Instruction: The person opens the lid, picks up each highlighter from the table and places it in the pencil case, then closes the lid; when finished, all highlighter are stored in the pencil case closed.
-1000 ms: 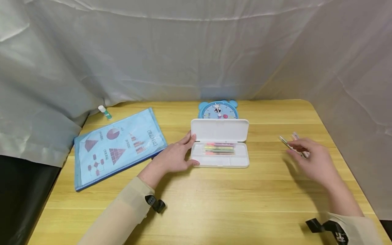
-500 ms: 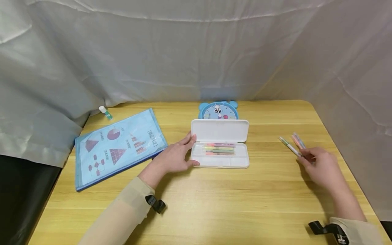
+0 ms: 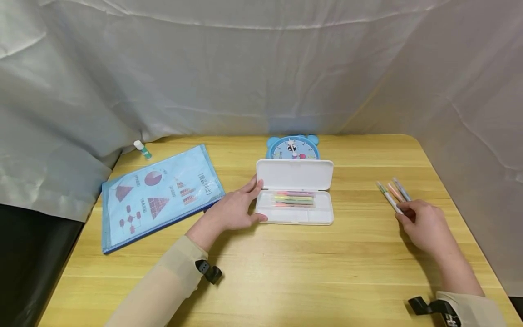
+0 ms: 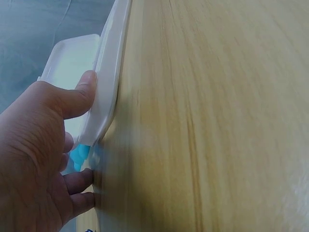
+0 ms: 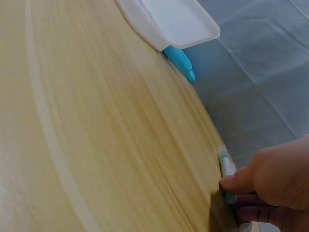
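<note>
A white pencil case lies with its lid raised, several coloured pens inside. My left hand grips its left end; in the left wrist view the thumb presses the front edge of the case. On the right of the table, my right hand pinches a white pen with a green tip. Beside it an orange pen and a grey-blue pen fan out, their near ends hidden by the fingers. Whether the fingers hold these two as well, I cannot tell.
Behind the case's lid is a blue toy clock. To the left lies a blue document bag with printed charts, and a glue stick beyond it. Grey cloth hangs behind the wooden table.
The right hand first drew back toward the near right, exposing more of the pens. All three now show, spread apart, with the fingers at their near ends. The left hand stays at the pencil case.
</note>
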The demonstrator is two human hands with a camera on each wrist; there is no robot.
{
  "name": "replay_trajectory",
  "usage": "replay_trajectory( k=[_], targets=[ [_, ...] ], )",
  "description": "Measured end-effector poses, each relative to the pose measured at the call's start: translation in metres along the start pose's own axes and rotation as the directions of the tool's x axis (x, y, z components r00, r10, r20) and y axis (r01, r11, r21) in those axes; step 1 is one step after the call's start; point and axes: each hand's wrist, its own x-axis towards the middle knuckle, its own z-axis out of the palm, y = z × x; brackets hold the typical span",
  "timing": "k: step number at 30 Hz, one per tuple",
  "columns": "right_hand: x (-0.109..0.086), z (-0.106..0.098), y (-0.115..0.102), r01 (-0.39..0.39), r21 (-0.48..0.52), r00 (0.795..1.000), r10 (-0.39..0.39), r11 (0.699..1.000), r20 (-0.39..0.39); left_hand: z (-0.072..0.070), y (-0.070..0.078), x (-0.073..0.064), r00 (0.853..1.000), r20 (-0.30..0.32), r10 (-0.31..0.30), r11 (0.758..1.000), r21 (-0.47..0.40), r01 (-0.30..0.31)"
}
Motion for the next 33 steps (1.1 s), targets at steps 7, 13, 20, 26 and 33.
replay_trajectory(
  k=[7, 13, 20, 26, 33],
  targets=[
    [-0.001, 0.000, -0.004, 0.007, 0.013, 1.000, -0.007, 1.000, -0.006, 0.000, 0.000, 0.000, 1.000, -0.003, 0.001, 1.000, -0.001, -0.001],
    [0.000, -0.003, -0.010, 0.041, 0.052, 0.998, -0.039, 0.998, -0.045, 0.001, 0.000, 0.000, 1.000, -0.003, -0.001, 1.000, 0.003, 0.001],
    [0.008, -0.010, -0.031, 0.134, 0.104, 0.988, -0.124, 0.985, -0.097, 0.001, 0.000, -0.001, 1.000, 0.001, -0.004, 1.000, 0.010, 0.004],
    [0.015, -0.012, -0.059, 0.250, 0.120, 0.965, -0.236, 0.961, -0.116, 0.001, 0.000, 0.000, 1.000, 0.007, -0.006, 1.000, 0.006, 0.006],
    [0.025, -0.005, -0.086, 0.314, 0.152, 0.949, -0.303, 0.937, -0.091, 0.000, 0.000, 0.000, 1.000, 0.004, -0.003, 1.000, 0.007, 0.003]
  ],
)
